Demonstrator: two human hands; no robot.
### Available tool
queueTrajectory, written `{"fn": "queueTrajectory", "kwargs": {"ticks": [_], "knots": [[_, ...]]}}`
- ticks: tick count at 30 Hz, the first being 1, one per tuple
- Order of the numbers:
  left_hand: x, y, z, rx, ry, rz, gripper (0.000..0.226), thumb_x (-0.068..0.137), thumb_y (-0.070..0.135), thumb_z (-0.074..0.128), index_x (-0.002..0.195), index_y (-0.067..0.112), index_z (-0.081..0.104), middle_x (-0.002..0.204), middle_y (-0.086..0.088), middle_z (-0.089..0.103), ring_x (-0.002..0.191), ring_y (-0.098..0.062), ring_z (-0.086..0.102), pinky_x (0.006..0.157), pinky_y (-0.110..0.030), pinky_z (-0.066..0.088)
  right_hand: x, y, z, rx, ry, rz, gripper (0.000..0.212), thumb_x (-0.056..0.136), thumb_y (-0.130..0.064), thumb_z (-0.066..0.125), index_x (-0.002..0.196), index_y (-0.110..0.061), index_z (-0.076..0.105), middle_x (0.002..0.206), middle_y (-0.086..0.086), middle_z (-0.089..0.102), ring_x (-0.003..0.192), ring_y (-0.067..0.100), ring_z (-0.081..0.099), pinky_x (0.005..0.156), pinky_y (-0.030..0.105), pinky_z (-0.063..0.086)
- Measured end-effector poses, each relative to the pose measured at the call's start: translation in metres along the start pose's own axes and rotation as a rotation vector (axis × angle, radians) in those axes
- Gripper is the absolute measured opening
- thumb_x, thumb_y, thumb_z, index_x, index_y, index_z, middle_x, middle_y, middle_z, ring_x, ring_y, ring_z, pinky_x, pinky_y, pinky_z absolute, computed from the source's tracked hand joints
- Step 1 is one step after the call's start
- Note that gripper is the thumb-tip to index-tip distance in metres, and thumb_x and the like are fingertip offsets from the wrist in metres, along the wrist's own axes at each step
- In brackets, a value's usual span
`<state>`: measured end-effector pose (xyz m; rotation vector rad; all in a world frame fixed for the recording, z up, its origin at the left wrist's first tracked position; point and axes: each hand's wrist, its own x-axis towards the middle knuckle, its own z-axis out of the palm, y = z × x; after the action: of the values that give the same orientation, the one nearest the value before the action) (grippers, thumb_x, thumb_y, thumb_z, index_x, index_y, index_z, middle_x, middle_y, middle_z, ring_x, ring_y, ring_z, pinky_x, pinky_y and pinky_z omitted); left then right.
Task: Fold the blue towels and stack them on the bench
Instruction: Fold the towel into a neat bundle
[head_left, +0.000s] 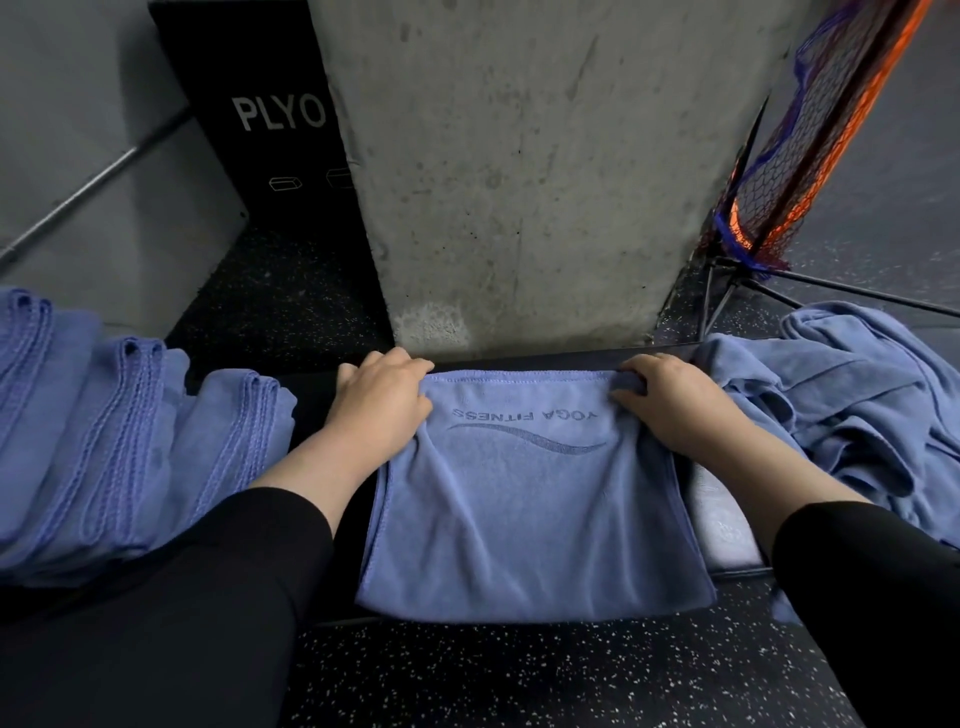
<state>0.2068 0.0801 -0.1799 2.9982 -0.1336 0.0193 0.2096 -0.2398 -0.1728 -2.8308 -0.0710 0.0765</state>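
Left hand (378, 404) and right hand (675, 402) are pinching far corners of soft blue microfibre towel (524, 499) | lying mid black padded bench (727, 519), draping its near edge | light, limp; corners likely gripping best

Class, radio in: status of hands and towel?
Left hand and right hand grip towel far corners. Towel draped over bench. Nothing blocking.

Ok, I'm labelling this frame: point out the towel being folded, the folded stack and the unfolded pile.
towel (524, 499): head view, its middle panel.
folded stack (104, 441): head view, stitched edges.
unfolded pile (857, 395): head view, crumpled middle.
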Motion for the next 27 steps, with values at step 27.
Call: {"fn": "queueTrajectory", "kwargs": {"ticks": [27], "knots": [[-0.126,-0.006,-0.153,-0.995,0.385,0.003,0.036,0.102,0.032,0.057,0.076,0.014,0.039,0.069,0.001,0.037,0.066,-0.012,0.034,0.063,-0.036,0.032,-0.137,-0.065,-0.172,0.264,0.359,-0.135,0.031,0.093,-0.033,0.068,0.074,-0.017,0.049,0.065,0.007,0.052,0.056,0.015,0.043,0.057,0.035,0.037]]}}
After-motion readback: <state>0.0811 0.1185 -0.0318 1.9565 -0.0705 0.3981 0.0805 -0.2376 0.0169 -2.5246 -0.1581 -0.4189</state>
